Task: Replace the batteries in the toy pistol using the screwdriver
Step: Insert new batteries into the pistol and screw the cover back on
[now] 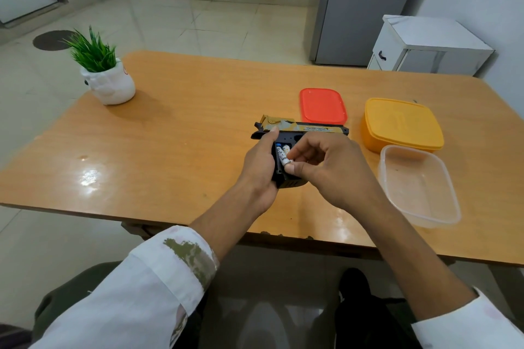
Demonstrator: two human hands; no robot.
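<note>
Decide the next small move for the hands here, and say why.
Probably lift the battery free: the right hand pinches its lower end, the left hand steadies the toy pistol, and the grip compartment lies open.

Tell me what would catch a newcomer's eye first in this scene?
At the middle of the table, a left hand grips a black-and-gold toy pistol while the right hand pinches a battery in its open grip. To the right sit a red lid, a yellow container and a clear tub. A potted plant stands at the far left.
</note>
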